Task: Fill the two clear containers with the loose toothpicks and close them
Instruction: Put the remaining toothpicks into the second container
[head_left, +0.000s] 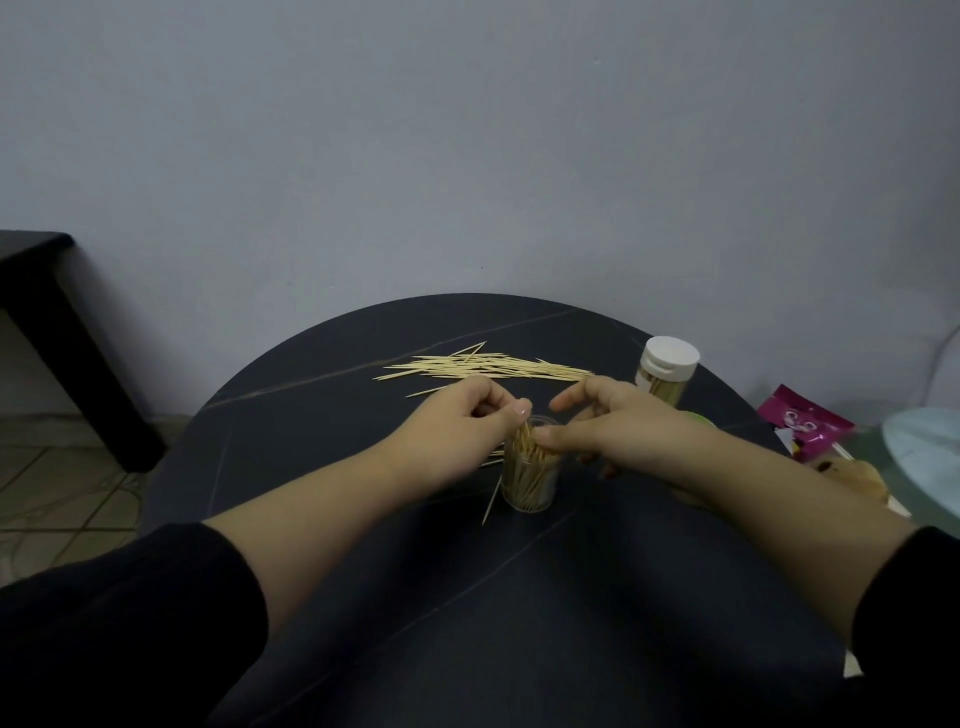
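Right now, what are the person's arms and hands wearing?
The left hand and right hand are bare: no gloves, no rings or watch visible. The left sleeve and right sleeve are black and end near the elbows, leaving the forearms uncovered.

An open container (530, 486) stands upright at the middle of the table (322, 426), with a bundle of toothpicks (524, 452) standing in it. The left hand (467, 415) reaches in from the left and pinches the bundle's top. The right hand (613, 421) reaches in from the right, its thumb on the bundle at the container's mouth. A single toothpick (491, 499) stands tilted just beside the container's left side. Behind the hands, toward the far edge, the loose toothpicks (488, 365) lie in a heap. A closed container (662, 379) stands at the right edge, right of the heap. A packet (802, 428) lies beyond the right edge. A side table (36, 291) stands well apart on the left.
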